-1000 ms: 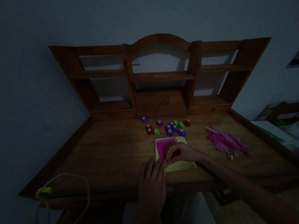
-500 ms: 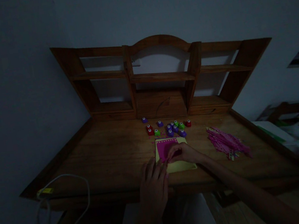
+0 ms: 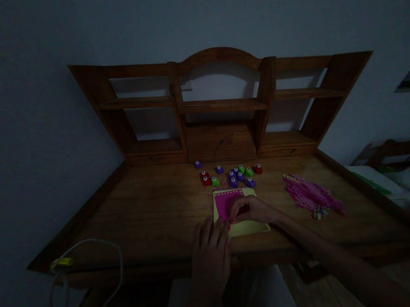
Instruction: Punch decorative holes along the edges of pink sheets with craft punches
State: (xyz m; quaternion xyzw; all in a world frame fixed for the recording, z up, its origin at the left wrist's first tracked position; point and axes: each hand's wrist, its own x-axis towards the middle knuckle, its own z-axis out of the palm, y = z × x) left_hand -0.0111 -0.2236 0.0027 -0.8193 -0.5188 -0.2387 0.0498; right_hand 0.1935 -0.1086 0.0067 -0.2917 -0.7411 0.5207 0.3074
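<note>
Since a second ago, your left fingers (image 3: pixel 210 230) have edged closer to your right fingers (image 3: pixel 239 202), hiding more of the pink between them. The left lie outstretched, slightly spread; the right curl nearly together, whether gripping anything you cannot tell. The magenta sheet (image 3: pixel 225 201) lies just beyond them on yellow paper (image 3: pixel 250 227); pink strips (image 3: pixel 312 194) lie well right of them.

Grained wood forms the desk (image 3: pixel 152 211) and shelf hutch (image 3: pixel 221 105); the pink sheet (image 3: pixel 228 202) and yellow sheet (image 3: pixel 250 227) look like matt paper; the craft punches (image 3: pixel 233 183) look like smooth plastic; the wall (image 3: pixel 209 12) is matt.
</note>
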